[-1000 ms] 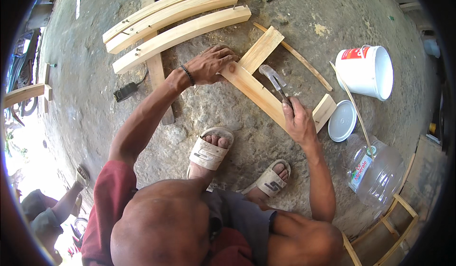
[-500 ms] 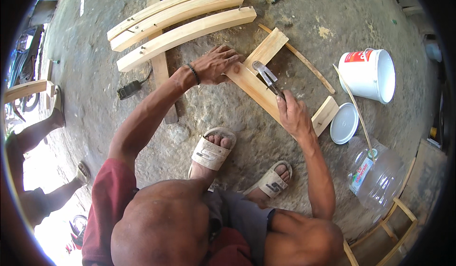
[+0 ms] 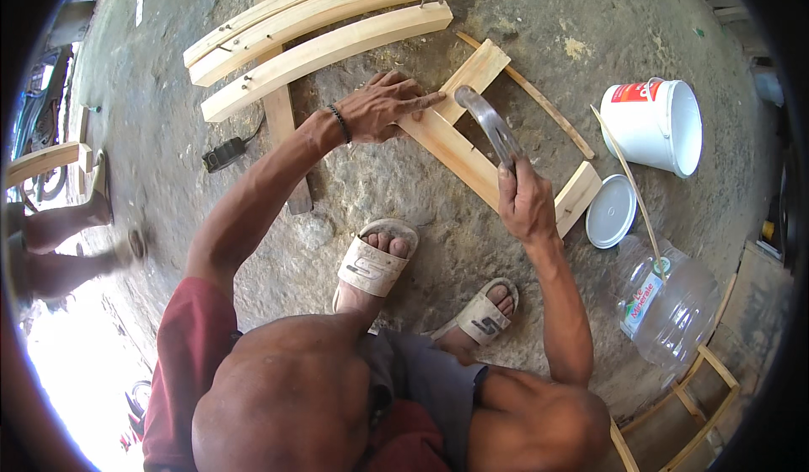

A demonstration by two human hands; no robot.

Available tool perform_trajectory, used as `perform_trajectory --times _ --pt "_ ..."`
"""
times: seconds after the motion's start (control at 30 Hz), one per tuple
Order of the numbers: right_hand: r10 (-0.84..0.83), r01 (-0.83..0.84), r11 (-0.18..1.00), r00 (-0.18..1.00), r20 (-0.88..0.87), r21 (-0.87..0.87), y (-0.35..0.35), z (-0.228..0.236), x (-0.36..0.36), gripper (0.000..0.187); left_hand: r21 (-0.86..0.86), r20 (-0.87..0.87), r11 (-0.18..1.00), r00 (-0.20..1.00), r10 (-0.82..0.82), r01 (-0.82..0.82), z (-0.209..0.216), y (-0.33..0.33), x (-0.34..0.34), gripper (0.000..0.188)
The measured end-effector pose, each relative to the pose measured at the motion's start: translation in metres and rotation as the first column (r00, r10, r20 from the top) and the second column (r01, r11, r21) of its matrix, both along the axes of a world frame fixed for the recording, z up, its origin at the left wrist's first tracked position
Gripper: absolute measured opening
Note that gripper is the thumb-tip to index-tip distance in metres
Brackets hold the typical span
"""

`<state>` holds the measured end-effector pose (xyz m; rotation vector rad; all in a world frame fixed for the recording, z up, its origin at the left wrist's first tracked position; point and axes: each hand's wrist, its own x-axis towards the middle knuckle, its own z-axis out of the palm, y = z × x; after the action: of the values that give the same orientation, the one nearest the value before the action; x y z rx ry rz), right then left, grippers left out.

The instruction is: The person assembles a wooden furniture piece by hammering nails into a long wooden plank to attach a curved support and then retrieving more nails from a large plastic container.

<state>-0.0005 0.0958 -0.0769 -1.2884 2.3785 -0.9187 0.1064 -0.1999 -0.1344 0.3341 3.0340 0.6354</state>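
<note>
A wooden frame of pale planks lies on the floor in front of me, its long plank (image 3: 462,162) running from upper left to lower right. My left hand (image 3: 381,111) grips the upper-left end of this plank, index finger stretched over the joint with the short upper crosspiece (image 3: 479,72). A thin nail (image 3: 474,147) seems to stand near the long plank's edge. My right hand (image 3: 527,201) is closed round a hammer (image 3: 493,128), whose metal head is over the frame, apart from the wood. A second crosspiece (image 3: 577,195) sits at the lower-right end.
Curved wooden pieces (image 3: 329,55) with nails in them lie across a flat board (image 3: 288,147) at upper left, near a black tape measure (image 3: 226,153). On the right are a white bucket (image 3: 645,131), its lid (image 3: 610,211), a clear plastic bottle (image 3: 678,312) and thin sticks (image 3: 552,111). Another person's legs (image 3: 63,244) show at far left.
The hammer head has lifted and swung round above the frame. My left index finger has stretched out over the joint. The other person's legs at far left have shifted.
</note>
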Motion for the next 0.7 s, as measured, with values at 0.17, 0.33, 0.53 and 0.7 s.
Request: perform_trajectory --times 0.17,0.33,0.53,0.7 --pt "0.056 -0.051 0.953 0.998 -0.01 0.298 -0.001 -0.009 -0.01 0.025 -0.07 0.019 0.998 1.0 -0.003 0.005 0.0 0.004 0.0 0.092" --pt "0.01 -0.016 0.995 0.998 -0.064 -0.094 -0.001 0.004 -0.004 0.028 -0.002 -0.01 1.0 1.0 -0.029 0.029 -0.007 -0.005 0.001 0.096" --pt "0.069 -0.039 0.951 0.994 -0.09 0.307 -0.002 -0.006 -0.019 0.026 -0.009 0.01 1.0 1.0 -0.02 0.02 -0.005 0.0 -0.003 0.096" --pt "-0.024 0.018 0.993 0.998 0.052 0.117 0.002 -0.009 -0.006 0.034 -0.026 -0.029 0.999 0.999 -0.036 0.035 -0.009 -0.003 -0.001 0.098"
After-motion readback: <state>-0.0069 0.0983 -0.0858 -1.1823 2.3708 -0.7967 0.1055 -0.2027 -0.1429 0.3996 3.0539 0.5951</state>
